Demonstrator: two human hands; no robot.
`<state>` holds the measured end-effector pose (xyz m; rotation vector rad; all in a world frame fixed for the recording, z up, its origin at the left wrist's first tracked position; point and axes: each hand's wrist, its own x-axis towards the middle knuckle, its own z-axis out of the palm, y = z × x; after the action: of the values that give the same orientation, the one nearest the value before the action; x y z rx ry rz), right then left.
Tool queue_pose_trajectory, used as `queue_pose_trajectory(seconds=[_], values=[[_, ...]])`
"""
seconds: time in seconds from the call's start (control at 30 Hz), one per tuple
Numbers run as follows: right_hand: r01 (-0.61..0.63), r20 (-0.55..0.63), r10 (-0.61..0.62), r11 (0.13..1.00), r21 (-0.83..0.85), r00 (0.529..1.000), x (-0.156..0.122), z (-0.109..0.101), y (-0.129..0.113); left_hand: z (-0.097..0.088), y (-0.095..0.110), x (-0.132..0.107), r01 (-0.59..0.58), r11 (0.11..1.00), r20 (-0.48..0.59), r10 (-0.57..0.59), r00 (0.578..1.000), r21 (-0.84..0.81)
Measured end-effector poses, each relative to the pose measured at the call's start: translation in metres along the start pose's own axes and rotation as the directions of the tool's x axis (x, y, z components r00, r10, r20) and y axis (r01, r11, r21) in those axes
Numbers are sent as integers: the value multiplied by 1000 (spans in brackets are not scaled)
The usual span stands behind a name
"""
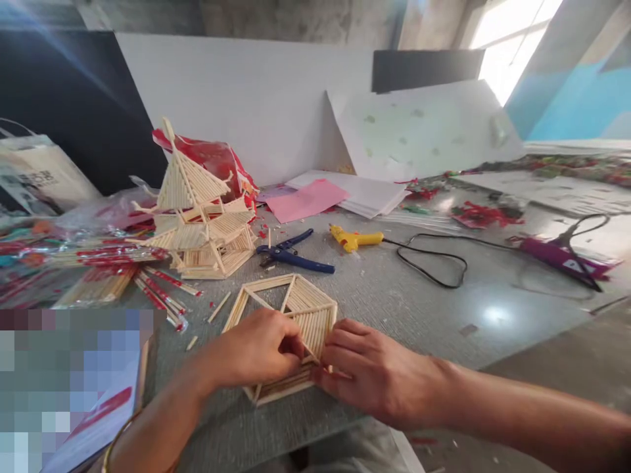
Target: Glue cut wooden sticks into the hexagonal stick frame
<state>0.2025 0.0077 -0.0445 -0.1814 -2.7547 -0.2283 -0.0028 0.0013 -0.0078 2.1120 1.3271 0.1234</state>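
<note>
A hexagonal frame of pale wooden sticks (315,322) lies on the table before me, split by spokes into triangular sections. Thin sticks set side by side fill some sections; at least one at the back left is open. My left hand (261,348) reaches over the frame with thumb and fingers pinched together near its right front corner. What sits in that pinch is hidden. At the same corner, my right hand (369,371) has its fingers bent round the frame's right edge. The fingertips of both hands nearly meet there.
Behind stands a tiered stick pavilion (202,230). Blue-handled cutters (296,259) and a yellow glue gun (357,238) with a black cord lie beyond the frame. Bundled sticks (160,295) are at left, pink paper (310,200) at the back, a purple tool (566,256) at right.
</note>
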Motion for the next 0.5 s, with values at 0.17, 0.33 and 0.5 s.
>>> queue_pose_trajectory(seconds=[0.17,0.33,0.5], values=[[-25,-20,25,1000,18,999,-7,-21,17,-13,-4,-6,-24,933,-46,8,999,-358],[-326,-49,325,909,-260,944,-12,-65,117,-21,-14,-11,-127,764,-154,37,987,-632],[-531,307,676,726,-438,670,-7,-57,205,-18,-20,-7,-152,639,-209,-15,978,-754]])
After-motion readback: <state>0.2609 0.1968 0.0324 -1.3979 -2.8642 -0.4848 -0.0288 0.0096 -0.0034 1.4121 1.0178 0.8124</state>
